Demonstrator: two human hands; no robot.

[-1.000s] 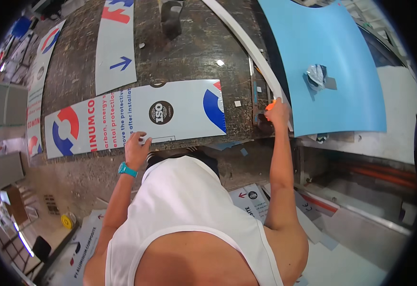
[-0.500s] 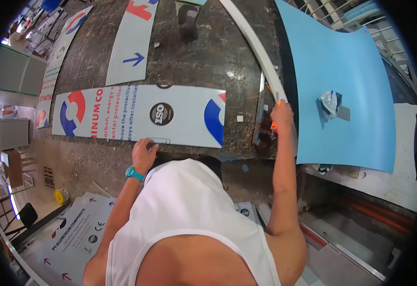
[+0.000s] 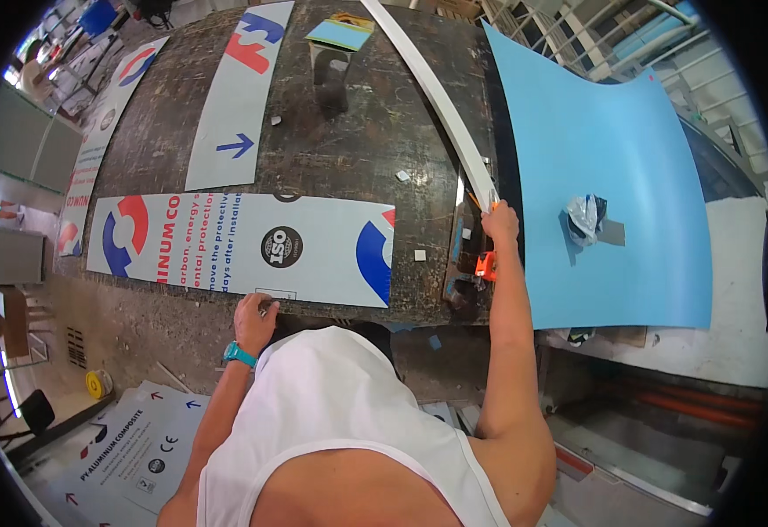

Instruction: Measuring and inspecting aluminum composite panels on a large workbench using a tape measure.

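A printed white-grey panel [image 3: 331, 255] lies lengthwise along the near side of a dark, worn workbench [image 3: 358, 145]. At its near edge is my left hand [image 3: 257, 323], fingers curled together around a small dark thing too small to name. My right hand [image 3: 501, 224] reaches to the bench's right side and is closed at the near end of a long white bar [image 3: 437, 88]. A bit of orange shows by its fingertips, but what the hand holds is mostly hidden. Just below that hand sits an orange tape measure [image 3: 486, 266], partly beside the wrist.
Another printed panel [image 3: 235, 114] lies behind, and a third [image 3: 107, 132] along the left edge. A curved light-blue sheet [image 3: 612, 158] with a crumpled plastic bag [image 3: 584, 218] stands to the right. Offcuts lie on the bench; a printed sheet [image 3: 142, 448] is on the floor.
My view has shifted, so the bench sits lower and more of its far side shows. My left hand's fingers have curled in at the panel edge. The orange tape measure is plainer beside my right hand.
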